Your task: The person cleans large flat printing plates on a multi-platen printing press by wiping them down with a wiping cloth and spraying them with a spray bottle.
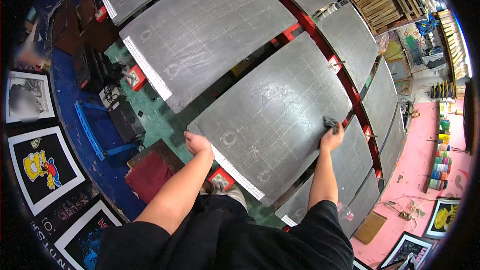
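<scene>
In front of me lies a grey flat printing board [280, 105] with rounded corners, faint white grid marks and a white ruled strip [237, 174] along its near edge. My left hand [199, 145] is at the board's near left corner, with its fingers curled at the edge; their tips are partly hidden. Toward the right side of the same board, my right hand [332, 139] grips a crumpled dark rag [330, 122] against the surface. A shiny patch shows across the board's middle.
Several similar grey boards, one of them up-left [210, 30], sit on red metal supports [135, 77]. A blue metal frame [90, 130] stands at left. Framed prints [46, 167] line the left side. Paint jars [440, 162] stand along the pink wall.
</scene>
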`<state>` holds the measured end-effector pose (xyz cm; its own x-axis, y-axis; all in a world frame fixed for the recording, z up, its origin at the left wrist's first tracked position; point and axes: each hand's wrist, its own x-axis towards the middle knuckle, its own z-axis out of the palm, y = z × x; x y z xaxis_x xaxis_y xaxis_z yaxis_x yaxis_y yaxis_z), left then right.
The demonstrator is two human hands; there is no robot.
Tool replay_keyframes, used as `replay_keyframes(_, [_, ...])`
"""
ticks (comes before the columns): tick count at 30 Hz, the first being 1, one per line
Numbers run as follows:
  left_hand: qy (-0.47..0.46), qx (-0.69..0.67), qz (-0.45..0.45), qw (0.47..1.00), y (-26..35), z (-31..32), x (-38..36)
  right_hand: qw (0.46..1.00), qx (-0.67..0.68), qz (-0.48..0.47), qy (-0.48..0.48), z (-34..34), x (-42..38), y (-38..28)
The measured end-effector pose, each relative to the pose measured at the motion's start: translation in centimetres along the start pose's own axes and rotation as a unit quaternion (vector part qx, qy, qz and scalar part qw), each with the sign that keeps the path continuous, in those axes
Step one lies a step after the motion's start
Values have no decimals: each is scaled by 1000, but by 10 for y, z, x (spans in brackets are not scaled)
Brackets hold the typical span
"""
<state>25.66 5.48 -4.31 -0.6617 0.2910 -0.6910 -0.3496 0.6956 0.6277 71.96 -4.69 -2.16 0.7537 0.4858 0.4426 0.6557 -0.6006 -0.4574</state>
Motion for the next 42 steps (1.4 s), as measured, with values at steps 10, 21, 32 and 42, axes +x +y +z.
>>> replay_keyframes(10, [141, 104, 47, 983, -8, 7, 6, 916, 116, -342, -176, 139, 8, -230])
replay_keyframes(21, [214, 205, 125, 947, -7, 9, 0, 673, 515, 247, -469, 94, -20, -275])
replay_keyframes(32, [235, 216, 121, 940, 1, 9, -12, 841, 137, -422, -310, 223, 71, -333])
replay_keyframes(42, [233, 232, 100, 939, 9, 10, -16, 696, 374, -227, -570, 51, -2, -288])
